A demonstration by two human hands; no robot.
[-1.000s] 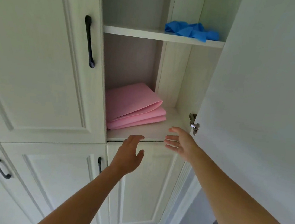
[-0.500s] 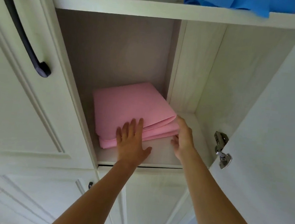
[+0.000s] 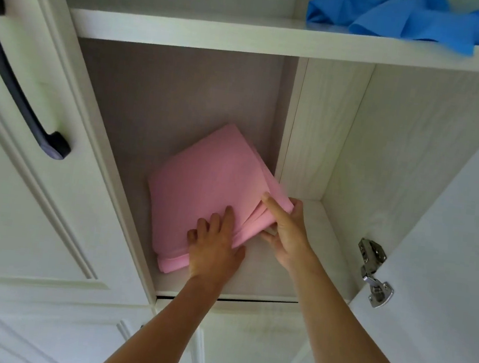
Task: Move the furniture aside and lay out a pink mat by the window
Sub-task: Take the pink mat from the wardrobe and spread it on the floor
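Observation:
A folded pink mat lies on the lower shelf of an open white cabinet. My left hand grips its front edge, fingers on top and thumb underneath. At the mat's right corner my right hand holds on, thumb over the folded layers and fingers below. The right side of the mat is lifted off the shelf and tilted up.
A crumpled blue cloth sits on the upper shelf. The open cabinet door with its metal hinge stands at the right. A closed door with a dark handle is at the left.
Both hands went from reaching toward the shelf to closing on the mat. The mat's right side has risen and turned. The view has moved closer into the cabinet.

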